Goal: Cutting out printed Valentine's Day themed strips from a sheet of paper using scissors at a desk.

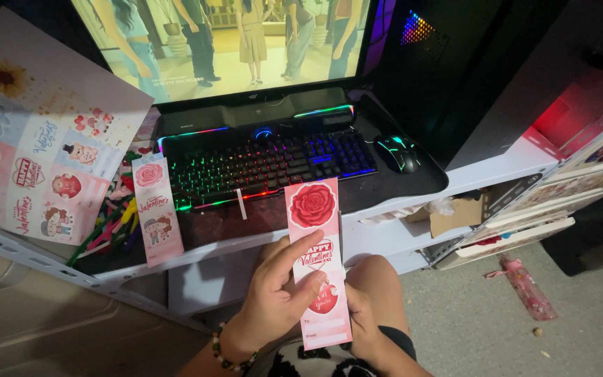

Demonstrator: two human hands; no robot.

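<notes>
Pinching a pink card strip (319,262) with a rose, the left hand (273,297) lays its fingers (301,246) across the front, while the right hand (361,321) grips it from behind. The strip stands upright over the lap, just before the tabletop (497,171), near a lit keyboard (266,164); another strip (156,209) lies left.

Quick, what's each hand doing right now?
Left hand: closed on the pink paper strip, thumb across its front.
Right hand: mostly hidden behind the strip, supporting its lower edge; its fingers cannot be seen clearly.
</notes>
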